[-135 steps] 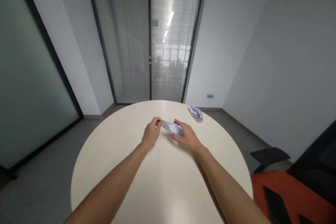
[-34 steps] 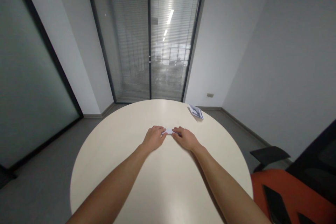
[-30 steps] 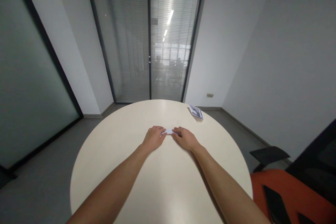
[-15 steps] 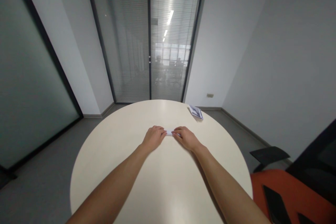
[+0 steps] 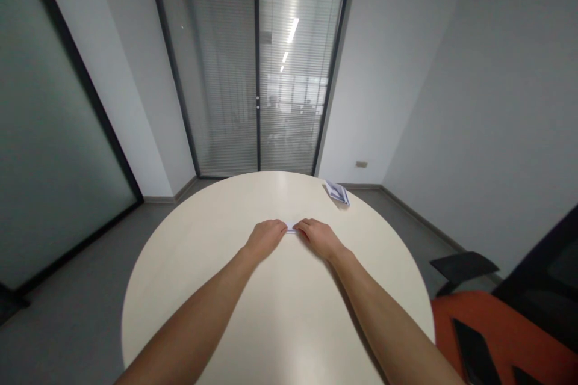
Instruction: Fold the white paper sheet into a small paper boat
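Observation:
Between my hands a small piece of white paper (image 5: 291, 229) lies low over the round table, only its middle strip showing. My left hand (image 5: 267, 236) is closed on its left end, the fingers pressed together. On the right end, my right hand (image 5: 320, 236) grips it the same way, fingers bent over it. Both palms face down, and the hands cover most of the paper. Farther back to the right, a folded paper piece (image 5: 337, 193) with a printed picture rests near the table's edge, touched by neither hand.
The round cream table (image 5: 203, 216) spreads under both arms. To the right stands an orange chair (image 5: 510, 319) with black armrests. Beyond the table's far edge are glass panels with blinds (image 5: 230, 102) and a wall socket (image 5: 361, 164).
The fingers of both hands have curled in slightly over the paper, and the visible strip between them is a little narrower. The folded piece at the back has stayed in place.

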`<action>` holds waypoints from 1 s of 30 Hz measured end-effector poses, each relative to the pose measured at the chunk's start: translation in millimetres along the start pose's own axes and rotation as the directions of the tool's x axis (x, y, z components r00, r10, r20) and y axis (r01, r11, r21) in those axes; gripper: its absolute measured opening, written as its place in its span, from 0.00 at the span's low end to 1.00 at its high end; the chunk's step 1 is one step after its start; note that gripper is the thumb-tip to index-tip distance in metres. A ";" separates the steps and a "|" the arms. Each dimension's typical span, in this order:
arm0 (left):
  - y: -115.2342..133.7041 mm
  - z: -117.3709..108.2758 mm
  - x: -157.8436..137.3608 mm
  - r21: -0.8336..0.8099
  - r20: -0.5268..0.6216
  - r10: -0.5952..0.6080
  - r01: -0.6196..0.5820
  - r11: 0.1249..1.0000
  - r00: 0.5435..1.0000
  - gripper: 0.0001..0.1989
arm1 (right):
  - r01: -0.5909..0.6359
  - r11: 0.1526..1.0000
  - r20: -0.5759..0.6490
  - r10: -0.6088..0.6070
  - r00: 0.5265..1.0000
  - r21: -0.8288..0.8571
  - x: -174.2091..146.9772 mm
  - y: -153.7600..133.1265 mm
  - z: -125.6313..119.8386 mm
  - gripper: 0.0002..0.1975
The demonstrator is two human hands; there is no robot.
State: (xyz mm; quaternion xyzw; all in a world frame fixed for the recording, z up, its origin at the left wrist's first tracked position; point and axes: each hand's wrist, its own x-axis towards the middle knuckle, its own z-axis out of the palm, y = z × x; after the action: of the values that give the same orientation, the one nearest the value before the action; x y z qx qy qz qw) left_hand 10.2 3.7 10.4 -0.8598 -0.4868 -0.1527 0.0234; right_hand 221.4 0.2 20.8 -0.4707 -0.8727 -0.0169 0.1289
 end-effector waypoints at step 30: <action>-10.5 7.0 -4.1 -0.133 -0.064 -0.025 0.017 0.991 0.998 0.13 | -0.040 0.980 -0.003 0.041 0.999 0.196 -6.0 26.8 13.5 0.21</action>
State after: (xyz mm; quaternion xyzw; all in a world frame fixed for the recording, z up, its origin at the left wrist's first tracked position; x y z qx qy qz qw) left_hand 1.0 7.2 1.4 -0.8488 -0.4836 -0.2129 -0.0192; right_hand 243.9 12.3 3.8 -0.4731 -0.8599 0.0702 0.1781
